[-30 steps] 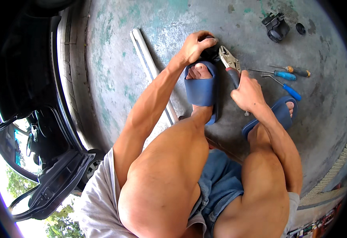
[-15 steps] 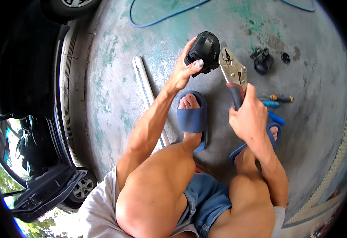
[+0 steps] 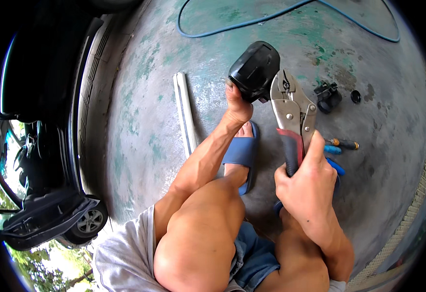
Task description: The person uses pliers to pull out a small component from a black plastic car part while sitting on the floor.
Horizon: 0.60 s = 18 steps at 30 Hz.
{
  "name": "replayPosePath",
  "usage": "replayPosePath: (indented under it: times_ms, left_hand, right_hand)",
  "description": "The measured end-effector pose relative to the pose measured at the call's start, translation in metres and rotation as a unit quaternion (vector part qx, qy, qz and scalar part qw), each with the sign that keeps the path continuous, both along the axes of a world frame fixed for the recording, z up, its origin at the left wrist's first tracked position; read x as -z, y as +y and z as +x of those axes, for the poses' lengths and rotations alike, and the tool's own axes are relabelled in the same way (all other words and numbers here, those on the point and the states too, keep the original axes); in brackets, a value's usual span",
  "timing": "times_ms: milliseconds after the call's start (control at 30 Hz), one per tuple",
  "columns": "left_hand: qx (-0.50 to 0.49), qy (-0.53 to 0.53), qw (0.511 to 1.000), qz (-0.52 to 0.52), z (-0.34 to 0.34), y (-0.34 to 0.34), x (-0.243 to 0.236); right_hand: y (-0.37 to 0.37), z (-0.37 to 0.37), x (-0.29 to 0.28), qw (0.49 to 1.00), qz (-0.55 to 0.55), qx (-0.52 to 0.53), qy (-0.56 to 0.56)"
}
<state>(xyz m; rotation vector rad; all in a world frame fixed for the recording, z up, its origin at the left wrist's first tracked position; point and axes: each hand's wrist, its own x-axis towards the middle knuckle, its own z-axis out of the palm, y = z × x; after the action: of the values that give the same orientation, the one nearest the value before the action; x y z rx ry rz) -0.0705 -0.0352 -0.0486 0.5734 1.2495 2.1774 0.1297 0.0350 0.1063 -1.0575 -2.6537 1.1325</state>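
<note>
My left hand (image 3: 238, 104) is closed around a black plastic housing (image 3: 255, 67) with a rounded, smooth shell, held up above the floor. Most of its fingers are hidden behind the part. In my right hand (image 3: 309, 187) is a pair of locking pliers (image 3: 293, 104), gripped by red and black handles with the metal jaws pointing up. The jaws are at the lower right side of the housing; I cannot tell whether they touch it.
On the floor to the right lie a black bracket-like part (image 3: 328, 97), a black ring (image 3: 355, 96), a screwdriver (image 3: 344, 143) and blue-handled tools (image 3: 333, 150). A pale strip (image 3: 183, 109) lies left of my sandalled foot (image 3: 242, 151). A blue hose (image 3: 252, 22) curves beyond; a dark car (image 3: 37, 87) stands left.
My left hand has turned the housing, so its smooth shell faces up and my thumb sits lower on it. The pliers remain beside it in my right hand. The view has shifted.
</note>
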Motion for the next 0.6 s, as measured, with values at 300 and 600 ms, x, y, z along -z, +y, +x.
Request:
replayPosePath:
  times_ms: [300,600]
  left_hand:
    - [-0.06,-0.167,0.984,-0.011,-0.005,-0.003,0.03]
    - [-0.074,0.049,0.993,-0.079,-0.001,0.007,-0.006]
  right_hand:
    - [0.007,0.014,0.001,0.998,0.032,-0.052,0.017]
    - [0.007,0.018,-0.001,0.997,0.039,-0.068,0.01]
